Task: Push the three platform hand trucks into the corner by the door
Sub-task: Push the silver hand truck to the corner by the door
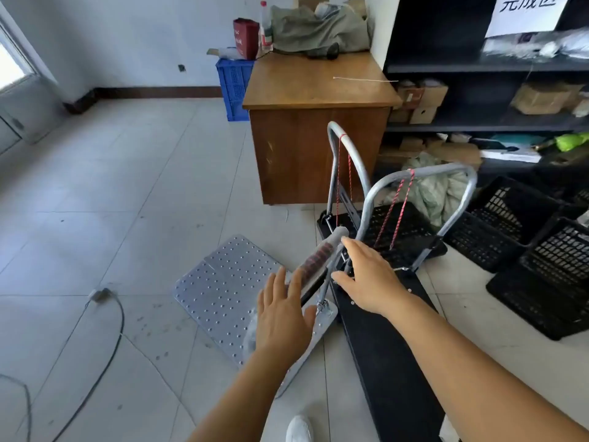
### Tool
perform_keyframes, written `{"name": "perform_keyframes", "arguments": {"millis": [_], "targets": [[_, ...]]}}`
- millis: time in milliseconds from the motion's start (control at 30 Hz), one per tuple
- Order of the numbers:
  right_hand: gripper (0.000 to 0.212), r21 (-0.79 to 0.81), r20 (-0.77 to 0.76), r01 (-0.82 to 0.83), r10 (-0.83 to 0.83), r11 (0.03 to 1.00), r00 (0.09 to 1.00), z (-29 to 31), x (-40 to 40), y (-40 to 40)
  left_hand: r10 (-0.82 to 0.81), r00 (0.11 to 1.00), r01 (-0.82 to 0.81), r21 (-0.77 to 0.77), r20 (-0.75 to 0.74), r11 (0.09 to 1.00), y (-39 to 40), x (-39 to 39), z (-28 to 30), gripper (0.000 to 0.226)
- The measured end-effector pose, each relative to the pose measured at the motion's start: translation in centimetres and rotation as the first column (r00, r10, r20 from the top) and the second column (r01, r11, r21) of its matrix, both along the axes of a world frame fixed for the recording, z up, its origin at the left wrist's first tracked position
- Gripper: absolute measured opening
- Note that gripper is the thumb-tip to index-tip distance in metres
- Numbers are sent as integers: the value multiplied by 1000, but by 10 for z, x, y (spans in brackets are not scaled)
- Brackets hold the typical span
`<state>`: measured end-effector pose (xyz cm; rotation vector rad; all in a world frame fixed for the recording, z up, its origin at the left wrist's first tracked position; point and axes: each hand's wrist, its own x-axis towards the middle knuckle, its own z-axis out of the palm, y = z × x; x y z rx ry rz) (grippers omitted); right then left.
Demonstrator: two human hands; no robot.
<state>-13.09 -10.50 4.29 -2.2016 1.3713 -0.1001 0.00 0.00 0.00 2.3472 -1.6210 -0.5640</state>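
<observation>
Just under both open, empty hands, left hand [282, 317] and right hand [369, 275], a silver truck [223, 288] waits; two black trucks [401, 231] beyond. None pushed yet.

Pale tiled floor [127, 186], white wall [127, 36], wooden desk [315, 90], dark shelving [478, 68], daylit window [12, 65]

Bright daylight from the window [12, 63]; edges bowed, slightly blurred.
</observation>
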Motion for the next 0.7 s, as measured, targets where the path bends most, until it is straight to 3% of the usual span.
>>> {"name": "perform_keyframes", "arguments": {"millis": [233,333,700], "targets": [[78,-31,-230,-236,223,971,947,-29,41,-51,-81,990,95,122,-111,988,-31,32,-29,67],[76,1,-307,-329,313,944,899,-41,54,-68,-76,994,88,156,-83,984,-41,49,-30,63],[61,-28,-309,-598,563,801,767,-66,126,-131,82,997,-82,131,8,988,-70,110,-32,54]]}}
